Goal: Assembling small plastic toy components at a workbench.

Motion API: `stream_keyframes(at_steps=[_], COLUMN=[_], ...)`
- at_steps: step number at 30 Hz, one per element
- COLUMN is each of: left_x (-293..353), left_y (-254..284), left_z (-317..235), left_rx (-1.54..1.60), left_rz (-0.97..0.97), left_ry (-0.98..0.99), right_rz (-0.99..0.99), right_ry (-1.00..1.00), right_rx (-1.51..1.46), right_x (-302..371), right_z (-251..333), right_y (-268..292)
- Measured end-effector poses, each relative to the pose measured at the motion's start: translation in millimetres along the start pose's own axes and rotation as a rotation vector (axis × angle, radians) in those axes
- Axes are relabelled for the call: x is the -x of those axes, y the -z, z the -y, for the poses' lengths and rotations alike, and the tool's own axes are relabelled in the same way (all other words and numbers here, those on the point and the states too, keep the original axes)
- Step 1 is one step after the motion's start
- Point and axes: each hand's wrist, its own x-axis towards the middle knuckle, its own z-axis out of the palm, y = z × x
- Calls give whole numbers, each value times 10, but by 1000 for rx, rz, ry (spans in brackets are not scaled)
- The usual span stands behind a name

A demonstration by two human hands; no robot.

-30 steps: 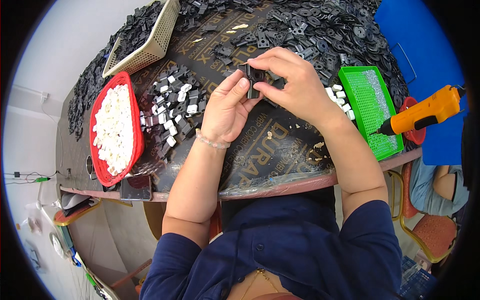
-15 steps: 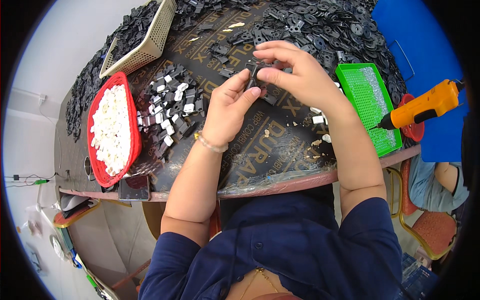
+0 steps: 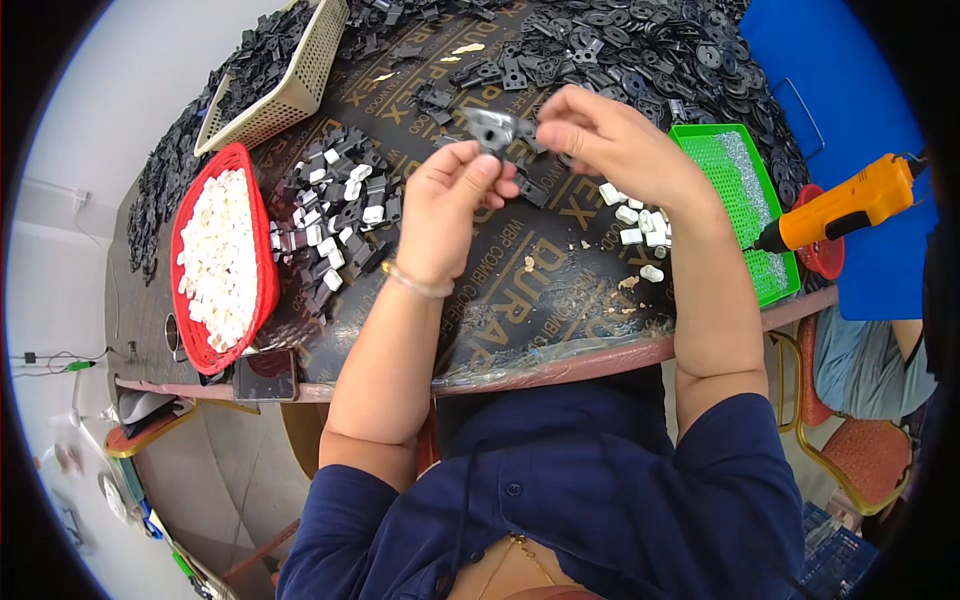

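Observation:
My left hand [image 3: 455, 200] pinches a black plastic plate with a hole [image 3: 492, 132] between thumb and fingers, raised over the table. Just right of that plate is my right hand [image 3: 600, 140], its fingers curled in toward the thumb. A dark bit shows near its fingertips, but blur hides whether it is held. Below the right hand lies a small cluster of white plastic pieces [image 3: 645, 225]. Left of my left hand is a heap of black parts with white pieces fitted on them [image 3: 345, 210].
A red basket [image 3: 265, 290] of white pieces stands left, near a phone [image 3: 265, 376]. A beige basket [image 3: 290, 105] holds black parts. Black parts [image 3: 640, 50] pile up at the back. Right are a green tray [image 3: 715, 200] of small metal pieces and an orange electric screwdriver [image 3: 840, 212].
My left hand has turned the black plate so its flat face shows. My right hand has drawn slightly right, away from the left, its fingers curling more; white pieces beneath it came into sight.

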Motion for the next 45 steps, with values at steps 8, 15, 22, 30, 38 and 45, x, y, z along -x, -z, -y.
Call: stream_keyframes(at_steps=[8,15,22,30,38,45], left_x=[-118,-83,-83,-48,-2,56], left_y=[174,104,68,-11,-31,-59], left_z=[22,-38,8,-26,-15,-159], left_rx=[574,479,271,100,64,448], left_rz=[44,32,-120,-137,-156,-1], left_ry=[189,54,-56,-244,-245,-43], right_rz=[114,-12,5,-58,-120,-54], right_ry=[-6,52,-10,30,50,456], right_rx=[1097,-188,-591,-609,-595,-537], right_x=[-81,-193,-172,-150,-95,-172], right_z=[-566,-352,-300,-318,-222,-316], right_y=[0,-237,-584,-628,-670,-671])
